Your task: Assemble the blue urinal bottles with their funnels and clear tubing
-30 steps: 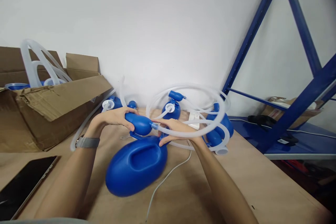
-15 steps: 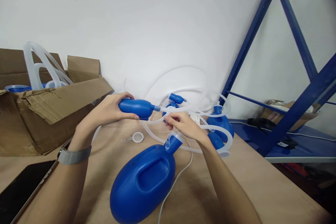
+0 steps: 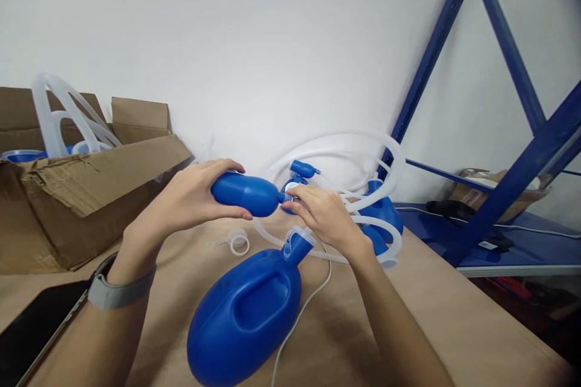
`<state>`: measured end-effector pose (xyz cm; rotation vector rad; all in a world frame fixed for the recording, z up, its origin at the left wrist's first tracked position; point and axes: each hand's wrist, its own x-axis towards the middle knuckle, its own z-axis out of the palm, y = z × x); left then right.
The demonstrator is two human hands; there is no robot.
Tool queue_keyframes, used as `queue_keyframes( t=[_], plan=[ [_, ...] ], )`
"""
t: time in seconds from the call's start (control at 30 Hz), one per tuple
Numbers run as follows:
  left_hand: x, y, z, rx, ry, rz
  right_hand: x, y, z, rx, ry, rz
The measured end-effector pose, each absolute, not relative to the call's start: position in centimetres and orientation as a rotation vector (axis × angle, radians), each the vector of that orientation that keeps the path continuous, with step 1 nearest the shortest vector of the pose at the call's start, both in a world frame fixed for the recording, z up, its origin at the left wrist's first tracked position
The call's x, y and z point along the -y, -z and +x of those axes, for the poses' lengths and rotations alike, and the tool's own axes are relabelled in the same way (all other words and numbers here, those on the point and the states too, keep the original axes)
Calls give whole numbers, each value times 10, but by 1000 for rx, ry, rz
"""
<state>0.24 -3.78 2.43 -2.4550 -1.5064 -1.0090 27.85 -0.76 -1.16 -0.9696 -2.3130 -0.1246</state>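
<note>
Fingers [image 3: 227,213] of the left hand [image 3: 190,199] wrap a smooth, glossy blue squeeze bulb [image 3: 247,193]; right hand [image 3: 324,217] pinches its tapered tip

My one head-worn camera looks forward and down, close over the counter [image 3: 431,314], facing the white wall [image 3: 249,42] just beyond it.

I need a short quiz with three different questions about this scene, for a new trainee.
1. True or false: the left hand holds the blue squeeze bulb.
2. What does the right hand touch? A) bulb's nozzle end B) cardboard box C) phone
3. Fill in: the large blue bottle lies on the ____.

Key: 1 true; 2 A; 3 table.
</note>
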Motion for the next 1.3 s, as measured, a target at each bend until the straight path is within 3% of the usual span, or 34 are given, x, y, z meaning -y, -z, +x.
queue_keyframes(
  t=[0.3, 0.7, 0.83, 1.03, 1.3],
  plan=[
    [37, -25, 3, 1488, 1086, -2410, 3, 13, 280, 2328, -228, -940],
    [40, -28, -14, 1545, 1216, -2306, 8, 5, 305, 2356, 49, -878],
    [41, -26, 3, 1467, 1189, -2358, 20, 7, 284, 2365, 2, -869],
    [41, -22, 12, 1380, 1506, -2383, 19, 13, 263, 2194, -169, -935],
    [38, -18, 22, 1440, 1632, -2251, 10, 20, 264, 2133, -4, -1076]
  ],
)
